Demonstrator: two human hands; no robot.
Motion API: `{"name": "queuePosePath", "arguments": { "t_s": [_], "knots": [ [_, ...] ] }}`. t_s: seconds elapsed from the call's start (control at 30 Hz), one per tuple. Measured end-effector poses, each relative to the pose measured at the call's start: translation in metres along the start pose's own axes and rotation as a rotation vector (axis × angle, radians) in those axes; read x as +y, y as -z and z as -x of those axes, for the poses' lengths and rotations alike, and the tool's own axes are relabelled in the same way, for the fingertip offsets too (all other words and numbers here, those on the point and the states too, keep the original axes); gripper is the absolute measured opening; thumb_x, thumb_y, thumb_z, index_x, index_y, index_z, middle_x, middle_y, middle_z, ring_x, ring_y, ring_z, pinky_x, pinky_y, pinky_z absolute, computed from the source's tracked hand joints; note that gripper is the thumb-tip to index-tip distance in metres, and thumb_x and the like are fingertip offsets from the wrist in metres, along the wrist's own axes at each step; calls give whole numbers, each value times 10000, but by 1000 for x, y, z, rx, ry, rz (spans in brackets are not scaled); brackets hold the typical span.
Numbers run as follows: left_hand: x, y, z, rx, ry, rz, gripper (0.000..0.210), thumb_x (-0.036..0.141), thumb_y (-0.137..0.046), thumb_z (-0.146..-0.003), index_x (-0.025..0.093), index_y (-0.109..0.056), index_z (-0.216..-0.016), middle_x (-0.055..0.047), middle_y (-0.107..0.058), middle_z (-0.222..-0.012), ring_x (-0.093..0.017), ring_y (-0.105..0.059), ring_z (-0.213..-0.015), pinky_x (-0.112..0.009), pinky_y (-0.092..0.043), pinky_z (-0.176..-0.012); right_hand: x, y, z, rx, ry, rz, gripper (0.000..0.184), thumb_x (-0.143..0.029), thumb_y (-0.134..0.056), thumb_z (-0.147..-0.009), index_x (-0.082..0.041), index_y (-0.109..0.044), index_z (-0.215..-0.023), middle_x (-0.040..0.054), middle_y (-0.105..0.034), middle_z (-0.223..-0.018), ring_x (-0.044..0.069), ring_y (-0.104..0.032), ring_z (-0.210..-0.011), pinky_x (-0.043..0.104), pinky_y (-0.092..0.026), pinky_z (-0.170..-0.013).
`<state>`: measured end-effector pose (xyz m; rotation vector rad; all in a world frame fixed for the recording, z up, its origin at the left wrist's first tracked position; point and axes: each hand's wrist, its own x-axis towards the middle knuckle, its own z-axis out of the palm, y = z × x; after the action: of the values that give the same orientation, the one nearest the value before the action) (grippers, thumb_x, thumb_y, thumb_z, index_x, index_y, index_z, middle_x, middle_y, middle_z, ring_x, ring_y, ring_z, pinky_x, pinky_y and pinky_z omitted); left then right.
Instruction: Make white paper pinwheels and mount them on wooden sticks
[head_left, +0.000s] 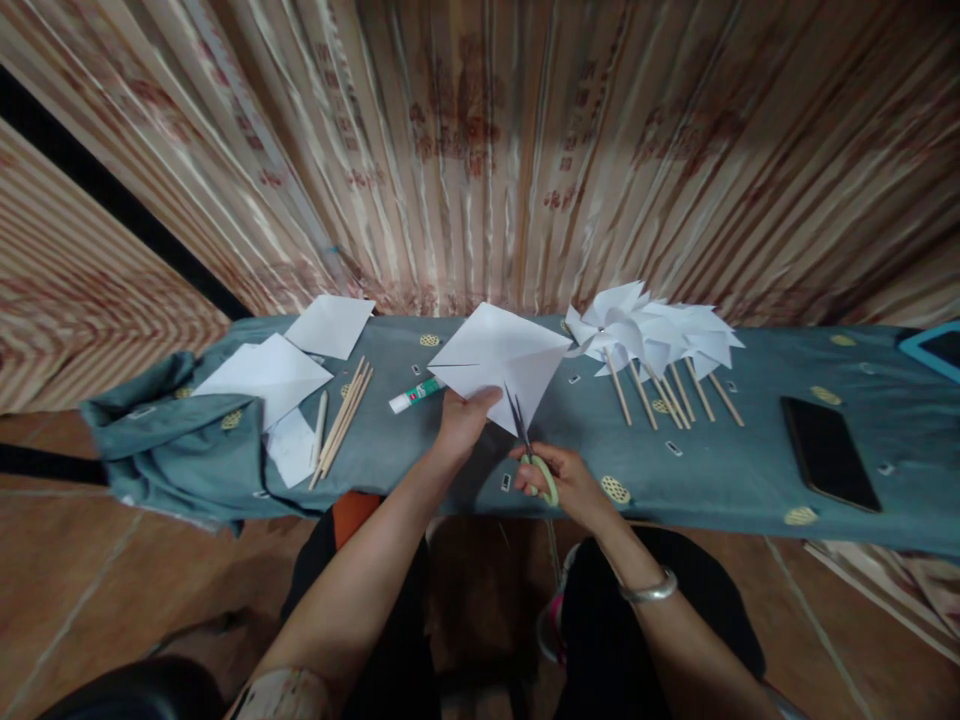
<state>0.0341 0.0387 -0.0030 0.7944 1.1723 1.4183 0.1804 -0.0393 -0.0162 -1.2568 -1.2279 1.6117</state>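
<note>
A square sheet of white paper, turned corner-down, is pinched at its lower left side by my left hand. One slit runs in from the sheet's left corner. My right hand has its fingers in the green handles of a pair of scissors. The scissor blades are parted at the sheet's lower corner, just right of my left thumb. Behind my left hand, a green and white glue stick lies on the cloth.
Several finished paper pinwheels on sticks lie to the right, then a dark phone and a blue-edged object. Loose white paper, a white pen-like stick and several wooden sticks lie left. A curtain hangs behind the cloth-covered table.
</note>
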Motion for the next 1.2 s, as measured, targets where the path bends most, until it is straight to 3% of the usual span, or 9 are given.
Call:
{"name": "queuePosePath", "arguments": {
  "t_s": [0.17, 0.23, 0.37, 0.47, 0.57, 0.73, 0.9, 1.07, 1.2],
  "knots": [
    [11, 7, -8, 43, -13, 30, 201, 178, -748, -498, 184, -665, -680, -25, -699, -718, -185, -625, -703, -296, -483, -687, -9, 30, 15, -175, -92, 38, 471, -571, -766, -638, -170, -683, -872, 19, -692, -656, 110, -566, -535, 219, -417, -506],
    [14, 11, -8, 57, 0, 24, 195, 168, -751, -498, 185, -660, -669, -24, -692, -706, -189, -628, -703, -299, -481, -685, -12, 43, 21, -176, -89, 28, 510, -616, -727, -664, -167, -687, -902, 37, -697, -682, 117, -560, -542, 230, -409, -509],
    [17, 16, -5, 14, 28, 12, 195, 158, -752, -489, 183, -664, -661, -32, -699, -693, -210, -637, -724, -307, -484, -686, -15, 59, 23, 45, 27, -52, 551, -646, -708, -663, -171, -691, -941, 52, -696, -713, 144, -567, -572, 254, -409, -515],
    [18, 19, 1, -89, 65, -23, 233, 147, -751, -479, 172, -698, -704, -45, -726, -737, -214, -643, -727, -315, -492, -712, -16, 63, 16, 290, 123, -131, 534, -613, -765, -606, -191, -684, -923, 46, -697, -711, 155, -575, -586, 266, -413, -528],
    [17, 22, 8, -184, 105, -86, 253, 146, -754, -464, 151, -719, -714, -51, -731, -725, -211, -637, -684, -315, -490, -690, -17, 67, 6, 415, 181, -224, 517, -576, -808, -566, -207, -683, -905, 36, -697, -714, 155, -582, -602, 271, -416, -550],
    [13, 29, 16, -332, 158, -253, 152, 173, -724, -489, 158, -715, -640, -25, -702, -629, -182, -599, -581, -280, -455, -587, -16, 68, -10, 421, 172, -229, 530, -571, -838, -498, -206, -715, -863, -18, -638, -632, 127, -521, -549, 255, -389, -518],
    [13, 30, 21, -412, 203, -322, 123, 175, -724, -489, 164, -721, -612, -15, -696, -595, -171, -589, -542, -266, -442, -555, -12, 57, -21, 353, 131, -215, 428, -446, -890, -449, -188, -689, -724, -35, -655, -629, 115, -539, -556, 245, -415, -549],
    [17, 29, 20, -374, 287, -201, 215, 274, -804, -495, 138, -721, -639, -34, -689, -591, -160, -580, -506, -265, -433, -530, -9, 50, -28, 373, 95, -337, 447, -383, -905, -423, -176, -689, -755, -31, -672, -611, 123, -575, -525, 248, -436, -528],
    [23, 27, 22, -351, 368, 134, 361, 401, -808, -575, 144, -724, -815, -65, -732, -788, -206, -669, -726, -319, -510, -722, -7, 45, -36, 477, 134, -511, 432, -357, -899, -435, -174, -684, -762, -10, -688, -611, 154, -608, -533, 279, -472, -524]
  ]
}}
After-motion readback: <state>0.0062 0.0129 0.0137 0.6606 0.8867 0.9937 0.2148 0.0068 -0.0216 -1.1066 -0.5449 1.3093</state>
